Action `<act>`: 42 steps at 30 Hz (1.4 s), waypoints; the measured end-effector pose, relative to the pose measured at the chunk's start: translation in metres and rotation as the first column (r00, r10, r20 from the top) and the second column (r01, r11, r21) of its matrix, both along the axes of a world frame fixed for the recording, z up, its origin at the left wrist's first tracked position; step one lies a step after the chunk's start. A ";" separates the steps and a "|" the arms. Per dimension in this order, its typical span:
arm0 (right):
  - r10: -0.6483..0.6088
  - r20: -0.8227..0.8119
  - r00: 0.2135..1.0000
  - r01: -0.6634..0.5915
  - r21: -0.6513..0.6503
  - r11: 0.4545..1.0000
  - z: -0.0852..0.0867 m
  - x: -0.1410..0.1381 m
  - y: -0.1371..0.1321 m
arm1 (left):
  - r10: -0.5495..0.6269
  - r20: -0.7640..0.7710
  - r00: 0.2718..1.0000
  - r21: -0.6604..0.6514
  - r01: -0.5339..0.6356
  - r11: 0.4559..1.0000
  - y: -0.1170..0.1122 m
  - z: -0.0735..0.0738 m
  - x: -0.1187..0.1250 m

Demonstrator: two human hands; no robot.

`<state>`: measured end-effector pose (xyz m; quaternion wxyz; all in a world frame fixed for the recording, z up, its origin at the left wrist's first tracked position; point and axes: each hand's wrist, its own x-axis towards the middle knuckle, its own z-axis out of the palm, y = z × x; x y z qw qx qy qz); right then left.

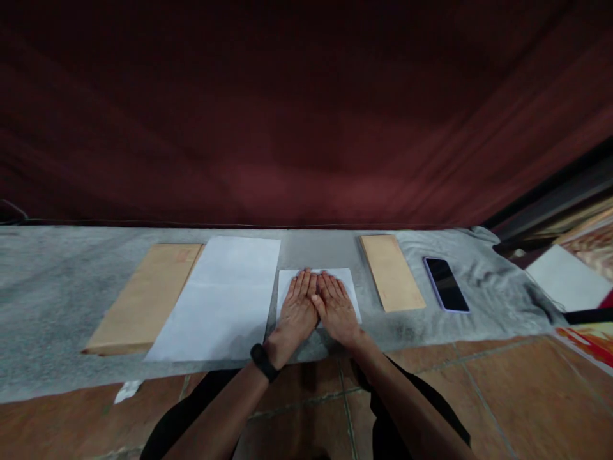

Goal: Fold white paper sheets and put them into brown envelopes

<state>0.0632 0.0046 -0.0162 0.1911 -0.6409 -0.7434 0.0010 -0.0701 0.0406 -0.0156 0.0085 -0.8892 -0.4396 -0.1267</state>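
My left hand (297, 310) and my right hand (335, 308) lie flat, side by side, on a small folded white sheet of paper (350, 285) in the middle of a grey cloth-covered surface (48, 300). All fingers are stretched out and pressed down on the paper, thumbs touching. A black band is on my left wrist. Neither hand holds anything.
Left of the paper lies a large white sheet (223, 300), then a stack of brown envelopes (146, 297). On the right are a brown envelope (391, 271) and a dark phone (446, 284). A dark red curtain (306, 115) hangs behind. Tiled floor shows below.
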 end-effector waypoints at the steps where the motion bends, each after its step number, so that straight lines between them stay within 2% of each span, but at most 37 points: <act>1: -0.014 0.011 1.000 0.014 0.011 1.000 -0.001 0.001 0.001 | 0.010 0.006 1.000 0.001 -0.010 1.000 0.001 -0.001 0.000; 11: -0.162 0.102 0.981 0.151 0.112 0.982 -0.011 0.017 0.004 | 0.166 0.049 0.985 -0.026 -0.165 0.986 0.007 0.003 -0.010; 20: -0.272 0.119 0.955 0.259 0.115 0.959 -0.015 0.032 0.003 | 0.242 0.102 0.965 -0.011 -0.242 0.970 0.006 0.001 -0.022; 25: -0.321 0.068 0.945 0.312 0.110 0.944 -0.013 0.034 0.002 | 0.246 0.121 0.962 0.016 -0.250 0.968 0.001 0.004 -0.021; 28: -0.277 0.019 0.961 0.275 0.085 0.958 -0.006 0.029 0.003 | 0.209 0.120 0.970 0.015 -0.212 0.977 -0.002 0.007 -0.014; 31: -0.126 -0.022 0.992 0.126 0.010 0.992 0.002 0.016 0.005 | 0.104 0.101 0.989 0.003 -0.105 0.994 -0.006 0.008 -0.004; 34: 0.003 -0.031 1.000 -0.004 -0.049 0.999 0.006 0.005 0.007 | 0.052 0.048 0.998 -0.025 -0.051 0.998 -0.006 0.007 0.004; 37: 0.015 -0.007 1.000 -0.016 -0.051 0.999 0.004 0.002 0.009 | 0.057 0.012 0.998 -0.043 -0.057 0.997 -0.003 0.005 0.005; 42: -0.043 0.041 0.998 0.042 0.012 0.999 -0.004 0.011 0.011 | 0.119 0.054 0.991 -0.040 -0.117 0.992 0.006 0.003 -0.001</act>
